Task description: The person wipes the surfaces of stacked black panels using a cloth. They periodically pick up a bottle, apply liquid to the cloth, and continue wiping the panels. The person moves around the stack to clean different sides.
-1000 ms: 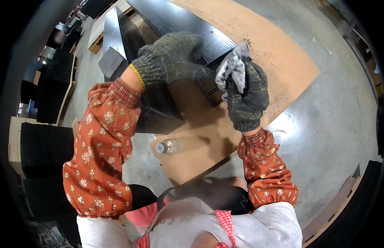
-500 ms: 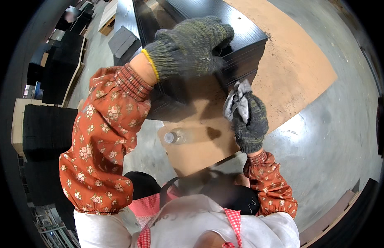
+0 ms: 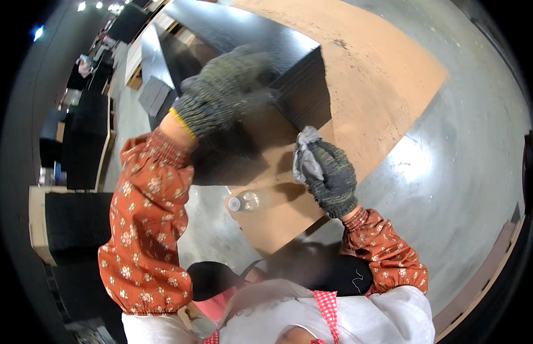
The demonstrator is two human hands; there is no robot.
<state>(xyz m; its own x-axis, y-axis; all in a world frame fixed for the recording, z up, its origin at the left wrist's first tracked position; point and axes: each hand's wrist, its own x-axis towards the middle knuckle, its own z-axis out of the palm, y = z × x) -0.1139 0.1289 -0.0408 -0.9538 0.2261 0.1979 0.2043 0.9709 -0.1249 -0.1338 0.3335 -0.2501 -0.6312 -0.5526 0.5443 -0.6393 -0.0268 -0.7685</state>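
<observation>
Head view: I have 2 gloved hands over the work. The right hand in a dark grey knit glove (image 3: 333, 178) has its fingers closed around a crumpled pale grey cloth (image 3: 308, 155), near the lower corner of the black, wood-grained stack of flat panels (image 3: 304, 86); contact uncertain. The stack lies on a brown flat sheet (image 3: 387, 86) marked with dark specks. The left hand in a matching glove (image 3: 223, 89) is motion-blurred beside the stack's top; I cannot tell finger opening or grip. A clear bottle with a pale cap (image 3: 246, 201) lies nearby. Judgement: wiping step in hand, extent uncertain. Next move calls for cloth flat against the panel edges, left hand steadying.
</observation>
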